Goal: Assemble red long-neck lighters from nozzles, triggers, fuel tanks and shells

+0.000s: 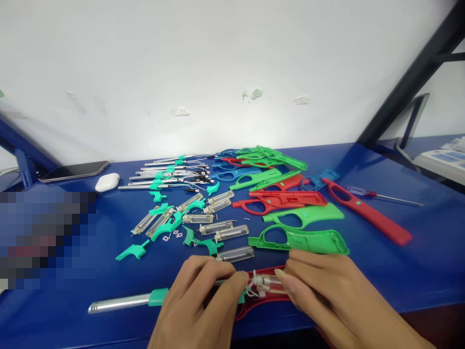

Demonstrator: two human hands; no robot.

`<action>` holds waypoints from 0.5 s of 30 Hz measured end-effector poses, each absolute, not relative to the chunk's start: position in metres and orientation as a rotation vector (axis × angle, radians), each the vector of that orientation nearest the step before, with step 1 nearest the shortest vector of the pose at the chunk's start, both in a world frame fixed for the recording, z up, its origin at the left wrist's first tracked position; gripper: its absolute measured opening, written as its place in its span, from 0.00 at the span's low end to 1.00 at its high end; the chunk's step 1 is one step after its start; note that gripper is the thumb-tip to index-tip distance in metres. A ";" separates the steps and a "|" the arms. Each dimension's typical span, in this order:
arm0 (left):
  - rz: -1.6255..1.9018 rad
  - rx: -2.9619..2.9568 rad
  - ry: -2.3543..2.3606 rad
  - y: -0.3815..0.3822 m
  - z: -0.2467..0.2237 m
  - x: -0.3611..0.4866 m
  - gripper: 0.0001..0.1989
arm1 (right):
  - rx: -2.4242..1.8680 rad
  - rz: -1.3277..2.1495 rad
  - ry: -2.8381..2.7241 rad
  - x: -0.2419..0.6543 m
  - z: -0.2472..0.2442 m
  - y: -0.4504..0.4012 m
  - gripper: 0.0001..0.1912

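Note:
Near the table's front edge lies a red half shell [267, 304] with a clear fuel tank [267, 282] and white wires in it. My left hand [207, 300] is closed over the shell's left part, fingers bent around a metal lighter tube [119, 304] with a green collar [158, 296]. The tube points left. My right hand [323, 291] grips the shell's right end, thumb at the tank. Just behind the hands are a green half shell [308, 240] and another clear tank [236, 254].
Several metal tubes with wires [156, 185], green triggers [134, 250] and coloured shells [290, 198] lie farther back on the blue table [381, 271]. A screwdriver [392, 198] is at right; a white case [107, 182] and phone [76, 170] are at back left.

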State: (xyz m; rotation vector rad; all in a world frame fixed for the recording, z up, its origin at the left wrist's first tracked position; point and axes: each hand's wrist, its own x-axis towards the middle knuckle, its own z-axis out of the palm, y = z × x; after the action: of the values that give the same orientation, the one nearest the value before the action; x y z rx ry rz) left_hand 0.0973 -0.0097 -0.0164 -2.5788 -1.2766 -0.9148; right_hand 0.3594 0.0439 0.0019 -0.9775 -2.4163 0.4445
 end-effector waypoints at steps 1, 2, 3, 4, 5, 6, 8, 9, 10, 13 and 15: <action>-0.912 -2.580 -1.270 -0.011 -0.017 0.096 0.17 | -0.978 0.445 -2.422 0.360 0.001 0.044 0.28; -0.912 -2.579 -1.269 -0.011 -0.018 0.096 0.17 | -0.978 0.446 -2.423 0.360 0.000 0.043 0.28; -0.911 -2.577 -1.270 -0.011 -0.018 0.095 0.17 | -0.979 0.446 -2.418 0.360 -0.001 0.043 0.28; -0.913 -2.572 -1.269 -0.012 -0.019 0.095 0.17 | -0.983 0.444 -2.409 0.360 -0.001 0.042 0.28; -0.912 -2.568 -1.266 -0.011 -0.018 0.095 0.17 | -0.986 0.444 -2.401 0.360 -0.002 0.041 0.27; -0.915 -2.564 -1.264 -0.011 -0.018 0.096 0.17 | -0.989 0.442 -2.393 0.360 -0.003 0.040 0.27; -0.917 -2.555 -1.262 -0.010 -0.017 0.097 0.17 | -1.000 0.439 -2.383 0.361 -0.004 0.037 0.26; -0.917 -2.551 -1.255 -0.010 -0.016 0.097 0.17 | -1.001 0.440 -2.380 0.362 -0.005 0.036 0.26; -0.918 -2.547 -1.256 -0.010 -0.016 0.098 0.17 | -1.002 0.442 -2.380 0.362 -0.005 0.036 0.25; -0.901 -2.549 -1.251 -0.009 -0.015 0.099 0.19 | -1.003 0.456 -2.394 0.363 -0.007 0.035 0.24; -0.890 -2.548 -1.255 -0.010 -0.016 0.099 0.19 | -1.009 0.452 -2.399 0.363 -0.009 0.036 0.23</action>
State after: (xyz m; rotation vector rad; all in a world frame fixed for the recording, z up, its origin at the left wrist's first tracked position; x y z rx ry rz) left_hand 0.0990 -0.0099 -0.0164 -2.5484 -1.2549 -0.8904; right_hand 0.3631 0.0358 -0.0093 -1.0089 -2.3987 0.4521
